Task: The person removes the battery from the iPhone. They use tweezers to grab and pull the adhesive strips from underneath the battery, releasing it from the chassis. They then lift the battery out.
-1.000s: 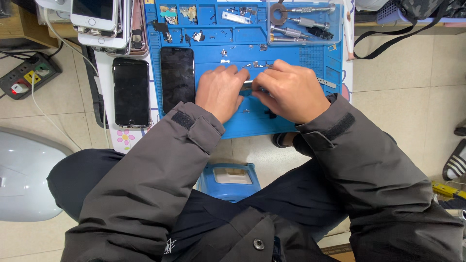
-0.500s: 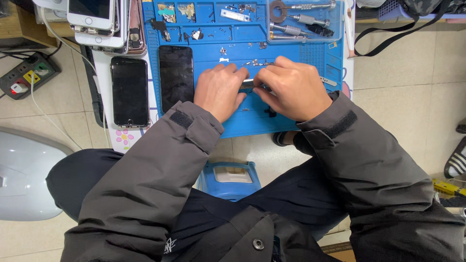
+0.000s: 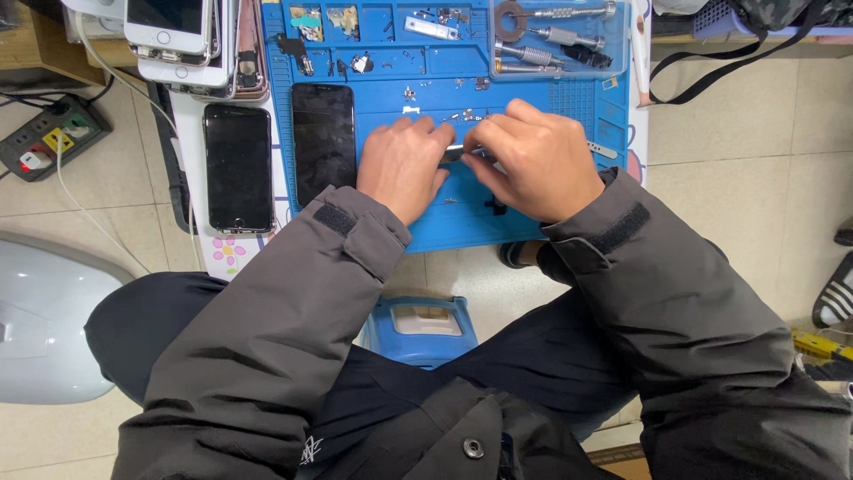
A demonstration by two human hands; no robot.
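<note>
My left hand (image 3: 402,165) and my right hand (image 3: 530,160) meet over the middle of a blue repair mat (image 3: 462,227). Between the fingertips they pinch a small dark part with a silvery edge (image 3: 464,152); most of it is hidden under the fingers. A black phone (image 3: 322,142) lies face up on the mat just left of my left hand. Several tiny screws and metal bits (image 3: 462,115) lie scattered on the mat just beyond my fingers.
A second black phone (image 3: 238,166) lies left of the mat. Stacked phones (image 3: 182,40) sit at the top left, screwdrivers (image 3: 551,40) in the mat's top-right tray. A power strip (image 3: 44,138) is on the floor at left, a blue stool (image 3: 419,327) below.
Both hands stay together over the mat on the small part; only the fingers shifted slightly and the view drifted a little.
</note>
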